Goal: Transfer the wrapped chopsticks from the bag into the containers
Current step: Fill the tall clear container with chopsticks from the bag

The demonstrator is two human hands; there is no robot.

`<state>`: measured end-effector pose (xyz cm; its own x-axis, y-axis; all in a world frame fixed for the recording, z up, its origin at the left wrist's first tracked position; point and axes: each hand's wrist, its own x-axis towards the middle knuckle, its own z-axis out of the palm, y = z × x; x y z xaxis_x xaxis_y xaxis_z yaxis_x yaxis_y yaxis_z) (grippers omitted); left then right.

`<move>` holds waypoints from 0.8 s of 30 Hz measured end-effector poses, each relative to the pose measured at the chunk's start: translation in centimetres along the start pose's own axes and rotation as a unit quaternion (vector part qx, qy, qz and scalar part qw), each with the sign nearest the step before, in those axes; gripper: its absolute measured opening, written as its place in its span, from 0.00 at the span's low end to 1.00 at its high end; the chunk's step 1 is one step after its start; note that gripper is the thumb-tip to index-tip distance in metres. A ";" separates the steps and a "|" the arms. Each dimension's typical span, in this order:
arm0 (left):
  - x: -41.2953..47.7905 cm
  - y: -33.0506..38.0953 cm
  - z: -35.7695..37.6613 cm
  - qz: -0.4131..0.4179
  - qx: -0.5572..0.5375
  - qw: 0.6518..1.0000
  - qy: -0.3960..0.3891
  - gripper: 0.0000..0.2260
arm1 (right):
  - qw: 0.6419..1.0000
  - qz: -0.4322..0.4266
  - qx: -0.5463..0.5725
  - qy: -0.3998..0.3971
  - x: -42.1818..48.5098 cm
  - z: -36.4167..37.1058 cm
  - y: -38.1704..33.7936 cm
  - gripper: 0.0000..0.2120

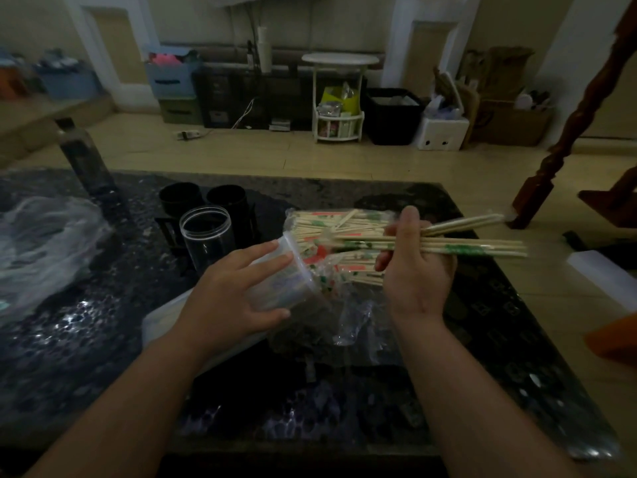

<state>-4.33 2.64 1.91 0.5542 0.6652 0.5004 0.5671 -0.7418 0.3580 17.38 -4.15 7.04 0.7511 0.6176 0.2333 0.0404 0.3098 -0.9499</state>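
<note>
The right hand was curled round a small bunch of wrapped chopsticks. Their tips pointed right, out past the table edge. The left hand gripped a clear container tipped on its side. Its mouth faced the bunch, likely so the sticks could slide straight in. It was dark, so I could not tell if any were inside yet. A big pile lay in the bag on the table, between the hands. Behind stood a clear jar and two black cups, close together. The right side had open room to swing the bunch.
</note>
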 end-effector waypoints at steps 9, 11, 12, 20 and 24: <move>0.0 0.0 0.2 0.009 -0.011 1.000 0.001 0.33 | 0.978 0.128 0.034 -0.163 -0.3 0.6 0.5 0.11; 0.0 0.0 0.3 0.008 -0.015 1.000 -0.008 0.33 | 0.955 0.206 0.046 -0.208 -0.6 0.9 1.1 0.12; 0.0 0.0 0.3 0.010 -0.015 1.000 -0.012 0.33 | 0.943 0.241 0.072 -0.218 -0.7 1.0 1.3 0.12; 0.0 -0.2 0.3 0.009 -0.012 1.000 -0.015 0.33 | 0.955 0.255 0.000 -0.152 -0.7 1.0 1.7 0.09; 0.1 0.1 0.3 0.017 -0.012 1.000 -0.018 0.32 | 0.918 0.318 -0.006 -0.238 -0.8 1.1 2.3 0.03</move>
<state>-4.04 2.67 1.73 0.5944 0.6422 0.4839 0.5333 -0.7652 0.3605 16.20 -3.14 4.88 0.2525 0.9176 -0.3070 -0.2976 -0.2282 -0.9270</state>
